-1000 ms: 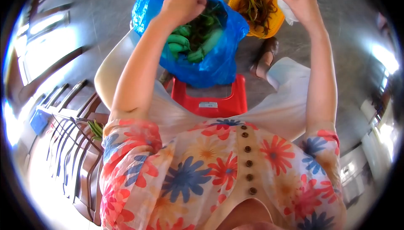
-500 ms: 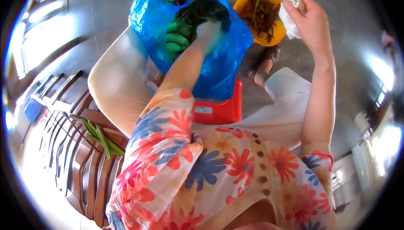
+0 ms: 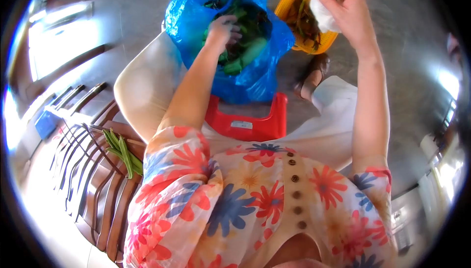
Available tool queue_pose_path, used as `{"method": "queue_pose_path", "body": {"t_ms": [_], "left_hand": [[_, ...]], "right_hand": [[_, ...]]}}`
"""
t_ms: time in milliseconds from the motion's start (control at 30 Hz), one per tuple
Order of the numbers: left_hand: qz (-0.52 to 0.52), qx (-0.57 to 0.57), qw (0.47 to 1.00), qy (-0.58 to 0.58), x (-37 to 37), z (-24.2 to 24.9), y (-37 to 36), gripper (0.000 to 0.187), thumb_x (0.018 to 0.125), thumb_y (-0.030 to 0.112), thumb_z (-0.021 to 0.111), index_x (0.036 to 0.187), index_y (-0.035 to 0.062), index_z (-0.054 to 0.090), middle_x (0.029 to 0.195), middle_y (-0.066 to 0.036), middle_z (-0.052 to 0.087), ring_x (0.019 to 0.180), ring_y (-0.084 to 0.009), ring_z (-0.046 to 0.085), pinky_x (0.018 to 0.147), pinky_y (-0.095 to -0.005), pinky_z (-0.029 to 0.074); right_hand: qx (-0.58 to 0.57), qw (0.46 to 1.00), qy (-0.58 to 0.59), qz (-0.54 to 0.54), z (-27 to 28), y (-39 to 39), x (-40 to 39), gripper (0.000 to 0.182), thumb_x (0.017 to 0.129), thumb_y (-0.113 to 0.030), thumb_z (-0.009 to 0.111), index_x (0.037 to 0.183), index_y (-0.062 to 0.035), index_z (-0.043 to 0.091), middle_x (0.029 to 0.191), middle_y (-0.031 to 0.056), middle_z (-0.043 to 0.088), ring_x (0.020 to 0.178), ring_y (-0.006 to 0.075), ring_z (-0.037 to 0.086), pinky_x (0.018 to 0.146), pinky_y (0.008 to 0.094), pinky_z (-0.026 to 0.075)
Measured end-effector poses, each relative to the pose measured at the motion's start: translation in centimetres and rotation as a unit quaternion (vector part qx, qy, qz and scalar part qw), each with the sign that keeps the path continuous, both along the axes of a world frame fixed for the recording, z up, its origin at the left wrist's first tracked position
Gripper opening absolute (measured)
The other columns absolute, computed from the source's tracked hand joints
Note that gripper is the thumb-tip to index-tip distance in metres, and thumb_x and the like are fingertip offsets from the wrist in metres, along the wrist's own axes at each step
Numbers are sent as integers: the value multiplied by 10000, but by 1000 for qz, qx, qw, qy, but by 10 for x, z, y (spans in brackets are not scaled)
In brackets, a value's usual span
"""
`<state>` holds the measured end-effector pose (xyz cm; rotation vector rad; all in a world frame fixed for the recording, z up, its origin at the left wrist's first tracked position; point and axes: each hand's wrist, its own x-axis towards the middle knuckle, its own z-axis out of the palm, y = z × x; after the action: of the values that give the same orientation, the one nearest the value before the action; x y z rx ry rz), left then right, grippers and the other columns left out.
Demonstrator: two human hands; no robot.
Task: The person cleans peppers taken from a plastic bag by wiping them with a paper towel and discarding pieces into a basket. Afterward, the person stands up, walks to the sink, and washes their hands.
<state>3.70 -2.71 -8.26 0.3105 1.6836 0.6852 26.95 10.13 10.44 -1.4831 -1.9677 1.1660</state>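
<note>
left hand (image 3: 223, 26) inside blue bag (image 3: 196, 17), fingers curled among green vegetables (image 3: 245, 47); grip contents unclear. right hand (image 3: 346, 10) closed around white cloth (image 3: 321, 10) above yellow basket (image 3: 289, 8).

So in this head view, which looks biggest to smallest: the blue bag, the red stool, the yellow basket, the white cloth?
1. blue bag
2. red stool, partly hidden by the bag, so its rank is unsure
3. yellow basket
4. white cloth, bunched in the right hand

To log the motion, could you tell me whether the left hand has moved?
Yes. The left hand, earlier at the blue bag's rim, now reaches inside among the greens.
</note>
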Motion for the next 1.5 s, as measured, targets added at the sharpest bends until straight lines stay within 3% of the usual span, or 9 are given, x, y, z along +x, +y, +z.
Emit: {"method": "queue_pose_path", "body": {"t_ms": [200, 433, 600, 667, 833, 933, 1133, 1367, 1500], "left_hand": [[52, 37, 995, -78, 0, 79, -1, 496, 846, 70, 473, 1309, 35, 297, 981, -152, 592, 780, -235, 622, 592, -287, 472], [24, 166, 982, 85, 25, 156, -20, 344, 878, 71, 427, 1218, 20, 427, 987, -114, 603, 788, -177, 614, 604, -245, 467], [-50, 314, 928, 193, 68, 177, -29, 296, 902, 57, 414, 1194, 42, 458, 960, -70, 612, 794, -112, 595, 644, -222, 460], [-136, 383, 874, 266, 82, 165, -33, 317, 881, 23, 462, 1197, 19, 450, 947, -69, 621, 814, -115, 595, 694, -226, 457], [-251, 397, 822, 322, 73, 192, -14, 195, 803, 32, 576, 997, 25, 602, 809, -101, 628, 737, -145, 599, 661, -237, 462], [-158, 399, 777, 461, 59, 213, 7, 155, 707, 65, 635, 858, 99, 646, 713, -76, 575, 620, -221, 582, 548, -302, 466], [-232, 425, 691, 537, 55, 202, 47, 125, 733, 133, 658, 858, 119, 665, 714, -67, 581, 578, -173, 575, 534, -269, 450], [-160, 447, 748, 464, 56, 198, 38, 127, 754, 30, 621, 877, 51, 649, 772, -41, 626, 610, -101, 577, 571, -212, 454], [-88, 380, 867, 310, 49, 190, 27, 159, 736, 9, 584, 873, 63, 643, 774, -104, 629, 641, -152, 609, 593, -256, 472]], "right_hand": [[-135, 979, 149, 29, -33, 1, 4, 275, 849, -224, 575, 1026, -14, 593, 835, 28, 624, 722, 89, 590, 651, 226, 469], [-275, 929, 247, 0, -37, -23, -17, 297, 836, -273, 593, 863, 22, 616, 739, 60, 624, 628, 125, 590, 568, 268, 477], [-466, 761, 447, -68, -26, -45, -44, 353, 835, -333, 591, 971, -8, 575, 881, 49, 602, 775, 120, 573, 678, 274, 462], [-462, 736, 489, -73, -25, -44, -48, 316, 836, -302, 598, 958, -12, 574, 825, 31, 585, 699, 101, 542, 600, 257, 439], [-365, 852, 374, -25, -18, -42, -35, 206, 837, -203, 598, 913, -12, 593, 742, 14, 572, 616, 76, 497, 511, 231, 393], [-320, 883, 343, -1, -12, -48, -37, 195, 837, -183, 591, 928, -11, 590, 763, 16, 580, 634, 64, 490, 523, 227, 396], [-289, 907, 305, 41, -11, -55, -43, 175, 832, -134, 581, 926, 13, 572, 825, 37, 600, 747, 92, 531, 680, 267, 443], [-322, 883, 340, 36, -14, -52, -40, 199, 808, -108, 592, 966, 8, 559, 848, 34, 592, 760, 91, 535, 678, 252, 447], [-338, 891, 302, 21, -5, -49, -37, 209, 805, -105, 593, 982, 0, 559, 862, 33, 593, 749, 84, 531, 667, 244, 448]]}}
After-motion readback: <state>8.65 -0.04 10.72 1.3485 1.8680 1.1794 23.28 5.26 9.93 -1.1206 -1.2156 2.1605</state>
